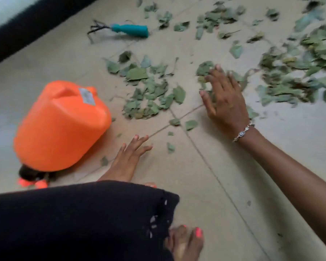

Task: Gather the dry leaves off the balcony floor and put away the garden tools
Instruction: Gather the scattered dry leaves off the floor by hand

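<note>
Dry green leaves lie scattered over the beige tiled floor, with one patch (pixel 151 89) in the middle and a thicker spread (pixel 297 72) at the right. My right hand (pixel 224 98), a bracelet on its wrist, lies flat with spread fingers on the leaves between the two patches. Fingers straight, my left hand (pixel 128 159) rests low on the bare floor beside an orange plastic container (pixel 60 129). A hand rake with a teal handle (pixel 129 30) and dark prongs lies on the floor at the back, apart from both hands.
The orange container lies on its side, its dark cap (pixel 27 173) toward me. A dark wall edge (pixel 26 29) runs along the back left. My dark garment (pixel 73 223) and bare foot (pixel 184 242) fill the lower left. A few loose leaves (pixel 190 125) lie near the tile joints.
</note>
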### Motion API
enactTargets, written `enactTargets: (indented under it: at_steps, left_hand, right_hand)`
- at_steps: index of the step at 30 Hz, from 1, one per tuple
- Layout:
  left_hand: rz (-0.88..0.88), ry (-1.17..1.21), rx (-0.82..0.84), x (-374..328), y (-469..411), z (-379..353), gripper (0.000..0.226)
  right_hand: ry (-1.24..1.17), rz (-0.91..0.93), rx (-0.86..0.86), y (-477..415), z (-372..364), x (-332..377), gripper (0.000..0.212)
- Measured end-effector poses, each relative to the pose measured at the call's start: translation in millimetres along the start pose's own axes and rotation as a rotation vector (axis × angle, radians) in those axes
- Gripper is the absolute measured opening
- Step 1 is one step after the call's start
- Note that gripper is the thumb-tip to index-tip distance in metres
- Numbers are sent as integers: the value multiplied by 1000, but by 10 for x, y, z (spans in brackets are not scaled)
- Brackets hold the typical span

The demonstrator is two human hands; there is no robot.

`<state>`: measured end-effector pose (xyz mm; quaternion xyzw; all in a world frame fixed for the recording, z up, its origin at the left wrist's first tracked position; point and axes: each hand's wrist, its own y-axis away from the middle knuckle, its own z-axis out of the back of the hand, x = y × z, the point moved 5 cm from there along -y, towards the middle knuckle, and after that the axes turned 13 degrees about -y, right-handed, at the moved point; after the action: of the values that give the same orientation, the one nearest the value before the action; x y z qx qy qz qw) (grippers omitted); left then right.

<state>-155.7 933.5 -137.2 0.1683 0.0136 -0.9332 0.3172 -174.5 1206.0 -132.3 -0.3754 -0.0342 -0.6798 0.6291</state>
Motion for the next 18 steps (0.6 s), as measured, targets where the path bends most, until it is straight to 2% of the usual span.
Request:
enactTargets:
  at_steps: [4, 8, 10, 13, 16, 17, 18]
  left_hand:
    - [174, 10, -73, 193, 250, -26, 80]
    - [202, 42, -120, 143, 322, 47, 72]
    - [203, 27, -174, 124, 423, 15, 71]
    - [305, 40, -179, 242, 614, 71, 66]
    - [364, 7, -75, -132, 828, -101, 50]
    - [328, 31, 17, -499, 841, -310, 38]
    - [330, 65, 188, -890, 833, -514, 39]
  right_hand:
    - [-164, 38, -17, -415, -263, 366, 36]
    - [-363, -3, -55, -438, -474, 756, 31]
    - [-417, -26, -18, -305, -602, 972, 30]
    - [-415, -35, 85, 24, -824, 1237, 35]
    - [-431, -17, 204, 299, -1009, 1462, 40]
    - [-438, -33, 229, 365, -1042, 1517, 40]
    - [-442, -53, 247, 426, -1064, 1554, 41]
